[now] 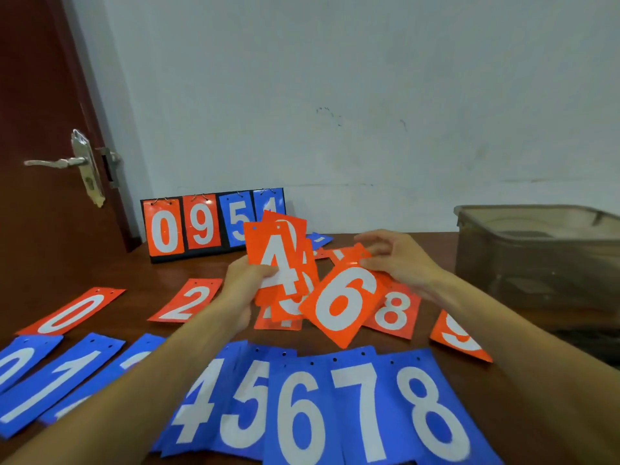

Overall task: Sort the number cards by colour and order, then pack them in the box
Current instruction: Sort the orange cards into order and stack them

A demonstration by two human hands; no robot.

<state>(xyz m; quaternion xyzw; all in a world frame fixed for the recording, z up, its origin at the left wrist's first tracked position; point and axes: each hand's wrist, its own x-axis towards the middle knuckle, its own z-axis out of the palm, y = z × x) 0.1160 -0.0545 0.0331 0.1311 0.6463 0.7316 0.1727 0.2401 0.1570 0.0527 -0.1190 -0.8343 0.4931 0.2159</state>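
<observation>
My left hand grips a fanned stack of orange number cards with a 4 on top, held above the table. My right hand pinches the top edge of an orange 6 card, tilted just right of the stack. Orange cards 0, 2, 8 and 9 lie in a row on the brown table. Blue cards 0, 1, 4, 5, 6, 7 and 8 lie in the near row. A translucent box stands at the right.
A flip scoreboard showing 0 9 5 1 stands at the back against the white wall. More loose cards, one blue, lie behind my hands. A dark red door with a metal handle is at the left.
</observation>
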